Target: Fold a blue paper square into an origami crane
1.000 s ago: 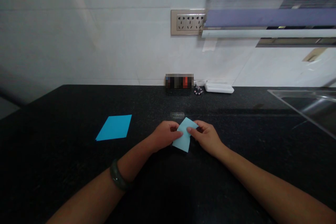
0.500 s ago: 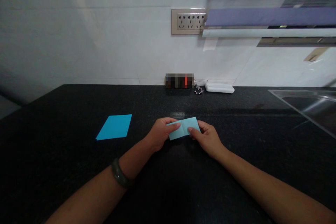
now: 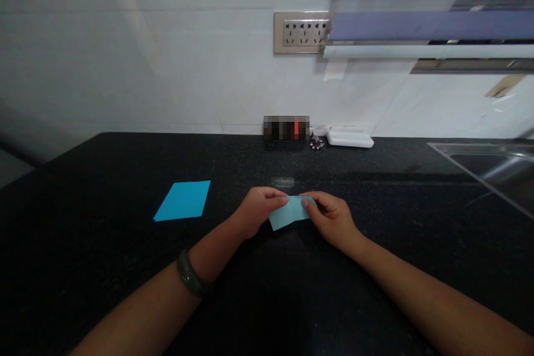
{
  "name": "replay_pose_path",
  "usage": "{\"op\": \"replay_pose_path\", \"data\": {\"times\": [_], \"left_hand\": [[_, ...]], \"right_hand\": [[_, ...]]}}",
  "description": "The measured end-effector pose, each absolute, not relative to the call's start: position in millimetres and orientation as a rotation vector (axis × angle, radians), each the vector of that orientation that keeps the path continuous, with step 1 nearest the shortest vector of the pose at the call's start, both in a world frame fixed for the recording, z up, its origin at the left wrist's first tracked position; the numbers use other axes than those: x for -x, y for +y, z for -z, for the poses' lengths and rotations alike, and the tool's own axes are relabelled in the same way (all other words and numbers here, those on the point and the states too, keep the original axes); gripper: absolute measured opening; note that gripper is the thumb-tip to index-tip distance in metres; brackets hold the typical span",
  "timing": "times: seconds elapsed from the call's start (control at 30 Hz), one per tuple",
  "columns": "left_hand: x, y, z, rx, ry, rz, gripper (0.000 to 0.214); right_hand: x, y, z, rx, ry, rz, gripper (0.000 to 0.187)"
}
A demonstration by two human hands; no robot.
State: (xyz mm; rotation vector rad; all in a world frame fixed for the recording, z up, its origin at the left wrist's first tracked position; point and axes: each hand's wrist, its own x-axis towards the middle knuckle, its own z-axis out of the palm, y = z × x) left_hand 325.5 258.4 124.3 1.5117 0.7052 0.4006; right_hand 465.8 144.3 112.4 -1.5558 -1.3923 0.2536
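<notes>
A pale blue piece of folded paper [image 3: 287, 213] is held between my two hands above the dark countertop, with a crease down its middle. My left hand [image 3: 258, 211] pinches its left upper part, thumb on the front face. On the other side my right hand [image 3: 331, 217] grips the right end, thumb in front and fingers behind the top edge. Most of the fingers behind the paper are hidden. To the left, a brighter blue sheet of paper [image 3: 183, 200] lies flat on the counter, apart from both hands.
Along the wall stand a blurred-out dark box [image 3: 286, 128], a beaded bracelet [image 3: 317, 143] and a white plastic object [image 3: 350, 138]. A sink [image 3: 496, 172] is set into the black countertop [image 3: 104, 267] at the right. A socket panel [image 3: 302, 32] and a purple blind [image 3: 417, 0] are above.
The pale blue paper has tilted and shifted slightly down. My right fingers have moved from behind its right side up to its top edge. The bright blue sheet has stayed in place.
</notes>
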Motion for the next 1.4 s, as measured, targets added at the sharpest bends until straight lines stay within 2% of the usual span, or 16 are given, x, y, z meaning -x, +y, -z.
{"op": "replay_pose_path", "data": {"times": [0.43,0.67,1.0,1.4], "left_hand": [[-326.5,256.1,-124.9,-1.352,0.652,-0.305,0.027],[-325.6,256.6,-125.5,-1.46,0.689,-0.319,0.024],[-325.1,255.7,-127.2,-1.351,0.649,-0.289,0.017],[-323.7,259.4,-131.8,-1.213,0.6,-0.236,0.018]], "right_hand": [[-466.5,145.0,-114.4,1.573,-1.43,-0.193,0.019],[-466.5,144.9,-114.2,1.571,-1.47,-0.177,0.02],[-482.4,140.7,-113.9,1.553,-2.001,0.092,0.034],[-485.3,138.0,-123.2,1.438,-2.26,0.072,0.04]]}}
